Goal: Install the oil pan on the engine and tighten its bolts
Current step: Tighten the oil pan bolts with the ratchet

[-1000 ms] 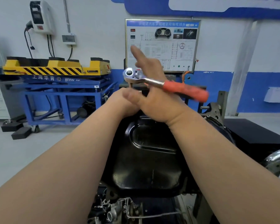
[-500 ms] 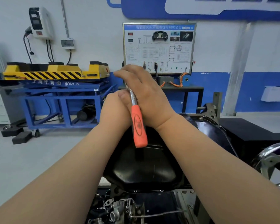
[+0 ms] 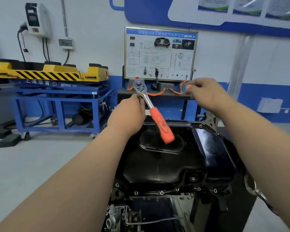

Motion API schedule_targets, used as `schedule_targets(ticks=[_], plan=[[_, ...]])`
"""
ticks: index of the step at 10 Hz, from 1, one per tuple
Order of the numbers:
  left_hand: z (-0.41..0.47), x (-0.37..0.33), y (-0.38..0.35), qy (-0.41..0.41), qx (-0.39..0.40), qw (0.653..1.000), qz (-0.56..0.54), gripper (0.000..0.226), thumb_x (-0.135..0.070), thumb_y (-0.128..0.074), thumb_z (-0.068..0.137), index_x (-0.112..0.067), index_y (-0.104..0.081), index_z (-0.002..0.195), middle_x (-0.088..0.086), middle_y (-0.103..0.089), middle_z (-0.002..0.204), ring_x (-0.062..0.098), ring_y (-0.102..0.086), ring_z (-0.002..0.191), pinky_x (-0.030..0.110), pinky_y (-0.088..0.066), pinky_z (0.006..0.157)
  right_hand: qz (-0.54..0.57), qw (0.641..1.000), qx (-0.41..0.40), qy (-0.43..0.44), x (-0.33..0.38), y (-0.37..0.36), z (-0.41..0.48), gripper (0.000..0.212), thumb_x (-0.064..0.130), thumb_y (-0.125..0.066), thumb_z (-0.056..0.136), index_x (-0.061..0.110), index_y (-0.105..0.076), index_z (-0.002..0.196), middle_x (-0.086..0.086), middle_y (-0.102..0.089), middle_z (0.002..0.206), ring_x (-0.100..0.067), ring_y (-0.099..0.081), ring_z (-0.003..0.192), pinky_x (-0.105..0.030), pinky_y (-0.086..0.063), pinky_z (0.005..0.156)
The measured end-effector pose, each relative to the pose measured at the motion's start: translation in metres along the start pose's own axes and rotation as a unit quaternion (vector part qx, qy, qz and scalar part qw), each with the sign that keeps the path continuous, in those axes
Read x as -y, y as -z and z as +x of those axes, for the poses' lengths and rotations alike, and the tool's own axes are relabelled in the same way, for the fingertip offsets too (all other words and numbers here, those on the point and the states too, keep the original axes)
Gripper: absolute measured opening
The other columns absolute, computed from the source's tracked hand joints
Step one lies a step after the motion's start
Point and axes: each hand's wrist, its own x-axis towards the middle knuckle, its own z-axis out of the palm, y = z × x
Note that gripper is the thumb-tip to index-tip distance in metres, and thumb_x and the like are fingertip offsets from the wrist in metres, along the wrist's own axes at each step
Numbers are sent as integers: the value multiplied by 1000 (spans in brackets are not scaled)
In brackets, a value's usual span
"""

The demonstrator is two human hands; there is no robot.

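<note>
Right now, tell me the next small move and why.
Probably bring the right hand back onto the ratchet wrench's orange handle: it hangs open beside it, while the left hand pinches the shank near the head at the oil pan's far edge.

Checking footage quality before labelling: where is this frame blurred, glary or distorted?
Head view: the right hand is motion-blurred; the ratchet in the left hand stays fairly sharp; soft glare streaks the black oil pan; wide-angle bending stretches the forearms at the edges.

One wide-angle view from your head, facing forward and slightly down, your forearms reaching in from the bottom corners, close above the oil pan (image 3: 157, 164) on the engine (image 3: 141, 213), far wall (image 3: 94, 22) and blue cart (image 3: 57, 104) well behind, edges bowed by the lens
</note>
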Motion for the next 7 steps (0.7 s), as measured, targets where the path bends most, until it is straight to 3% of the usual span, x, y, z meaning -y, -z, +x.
schedule_targets(ticks=[1, 2, 3, 4, 5, 6, 7], plan=[[2, -1, 2, 29, 41, 999, 7, 16, -22, -36, 96, -14, -49, 91, 7, -59, 86, 28, -58, 76, 41, -49, 66, -22, 997, 65, 17, 41, 10, -10, 40, 57, -51, 84, 20, -67, 82, -3, -70, 91, -21, -66, 83, -36, -51, 79], [-4, -6, 4, 52, 46, 997, 18, 13, -17, -45, 94, -7, -46, 87, 5, -56, 84, 28, -57, 79, 39, -49, 71, -153, 977, 128, 73, 92, -12, -22, 76, 80, -31, 72, 12, -65, 74, -6, -67, 71, -22, -64, 63, -29, -47, 59], [-12, -12, 12, 74, 81, 993, 44, 31, -13, -49, 91, -17, -32, 65, 4, -44, 76, 29, -51, 78, 34, -40, 67, -294, 942, 113, 119, 117, -21, -22, 53, 66, -38, 86, 19, -45, 63, 1, -46, 66, -13, -43, 57, -28, -30, 51], [-7, -13, 10, 22, 61, 998, 3, 20, -20, -39, 97, -14, -44, 79, 3, -51, 81, 25, -54, 75, 33, -41, 65, -366, 907, 147, 148, 132, -13, -20, 34, 35, -50, 95, 12, -45, 69, 4, -39, 64, -9, -34, 53, -23, -27, 46], [-7, -13, 10, -5, 42, 999, -35, 23, -21, -33, 101, -9, -51, 108, 4, -59, 82, 20, -54, 67, 30, -37, 54, -433, 875, 138, 166, 140, -12, -20, 14, 14, -50, 92, 11, -52, 106, -2, -45, 78, -17, -46, 62, -29, -31, 45], [-5, -11, 10, 9, 49, 997, -62, 28, -25, -31, 102, -8, -50, 113, 7, -67, 94, 22, -58, 76, 32, -41, 61, -459, 849, 149, 218, 138, -9, -19, 37, 11, -47, 92, 14, -44, 128, -3, -50, 93, -20, -43, 68, -30, -26, 45], [-5, -8, 8, 31, 48, 996, -70, 31, -32, -28, 100, -12, -53, 104, 1, -64, 91, 23, -59, 80, 36, -46, 67, -455, 849, 173, 206, 138, -15, -16, 20, 12, -41, 96, 8, -56, 108, -6, -59, 93, -18, -44, 67, -26, -31, 50]])
